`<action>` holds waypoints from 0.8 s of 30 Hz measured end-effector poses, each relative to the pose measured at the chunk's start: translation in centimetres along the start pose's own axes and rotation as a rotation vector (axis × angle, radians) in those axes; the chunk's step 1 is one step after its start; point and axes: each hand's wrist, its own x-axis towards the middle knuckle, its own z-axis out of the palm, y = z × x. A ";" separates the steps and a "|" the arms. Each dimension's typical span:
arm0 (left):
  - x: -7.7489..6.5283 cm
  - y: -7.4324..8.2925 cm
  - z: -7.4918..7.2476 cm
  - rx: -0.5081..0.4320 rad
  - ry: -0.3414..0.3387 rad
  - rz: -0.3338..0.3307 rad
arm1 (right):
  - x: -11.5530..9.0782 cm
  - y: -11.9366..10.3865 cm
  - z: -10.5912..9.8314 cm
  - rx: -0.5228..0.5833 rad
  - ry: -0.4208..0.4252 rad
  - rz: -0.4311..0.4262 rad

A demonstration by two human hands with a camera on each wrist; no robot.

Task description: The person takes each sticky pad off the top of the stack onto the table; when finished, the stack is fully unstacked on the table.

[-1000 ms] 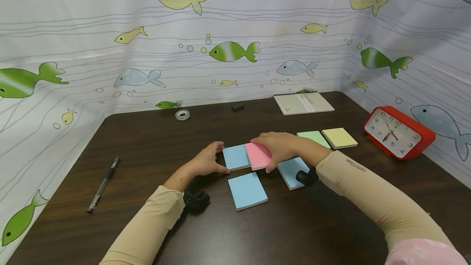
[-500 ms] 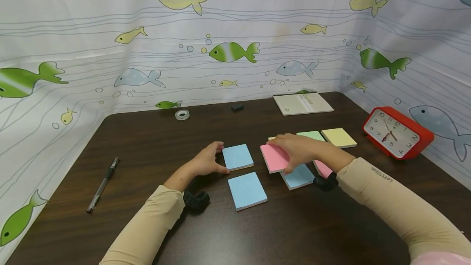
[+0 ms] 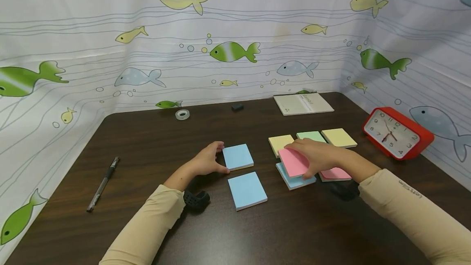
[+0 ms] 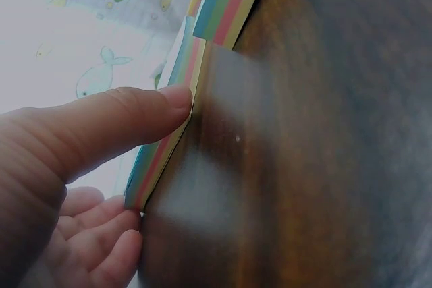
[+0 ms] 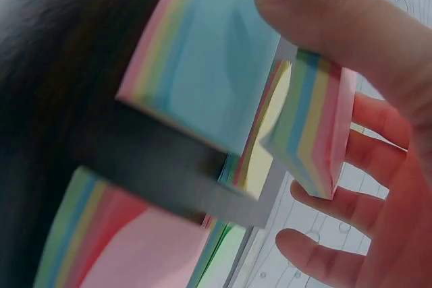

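My left hand (image 3: 207, 161) holds a blue-topped sticky note pad (image 3: 237, 157) at its left side. In the left wrist view the thumb presses the striped edge of this pad (image 4: 162, 156), and fingers lie at its far corner. My right hand (image 3: 319, 156) pinches a pink-topped sticky note pad (image 3: 293, 162); the right wrist view shows this pad (image 5: 316, 129) tilted, its layered edge facing out. It overlaps another blue-topped pad (image 3: 290, 182) just below it. A third blue-topped pad (image 3: 247, 191) lies in front of the left hand's pad.
Behind the right hand lie yellow (image 3: 278, 143) and green (image 3: 311, 135) pads, another yellow pad (image 3: 339, 138), and a second pink pad (image 3: 335, 174). A red clock (image 3: 397, 133) stands far right. A notebook (image 3: 303, 104), eraser (image 3: 237, 107), tape roll (image 3: 182, 114) and pen (image 3: 103, 184) lie around.
My right hand has carried the pink pad rightward, from over the left hand's blue pad to over another blue pad. The left hand stays still at its pad.
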 end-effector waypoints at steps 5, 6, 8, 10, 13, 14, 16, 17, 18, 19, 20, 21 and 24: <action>0.0 0.1 0.0 0.000 0.004 -0.001 | -1.4 0.7 0.0 0.037 -0.011 0.061; -0.1 0.1 0.0 -0.004 0.003 -0.005 | -1.7 0.9 0.0 0.039 -0.009 0.068; -0.1 0.1 0.0 -0.010 0.001 -0.008 | -2.2 1.3 0.0 0.035 0.002 0.075; -0.1 0.1 0.0 -0.008 0.001 -0.006 | -2.8 1.6 0.0 0.025 0.010 0.075; -0.1 0.1 0.0 -0.013 0.003 -0.007 | -3.5 2.2 -0.1 0.018 0.025 0.066; -0.1 0.0 0.0 -0.012 0.004 -0.007 | -3.7 2.4 -0.1 0.018 0.028 0.064; -0.1 0.0 -0.1 -0.010 0.007 -0.008 | -4.0 2.7 -0.2 0.012 0.037 0.068; -0.2 0.1 -0.1 -0.009 0.007 -0.010 | -4.2 2.9 -0.2 0.010 0.041 0.070; -0.2 0.1 -0.1 -0.007 0.007 -0.011 | -4.4 3.1 -0.3 0.010 0.043 0.076; -0.2 0.1 -0.1 -0.003 0.007 -0.012 | -4.6 3.2 -0.3 0.007 0.046 0.088; -0.2 0.1 0.0 -0.003 0.006 -0.010 | -4.9 3.4 -0.4 0.007 0.047 0.092; -0.1 0.1 0.0 -0.002 0.006 -0.009 | -5.1 3.6 -0.4 0.013 0.050 0.101; -0.1 0.1 0.1 -0.001 0.005 -0.007 | -6.1 4.3 -0.6 0.031 0.051 0.116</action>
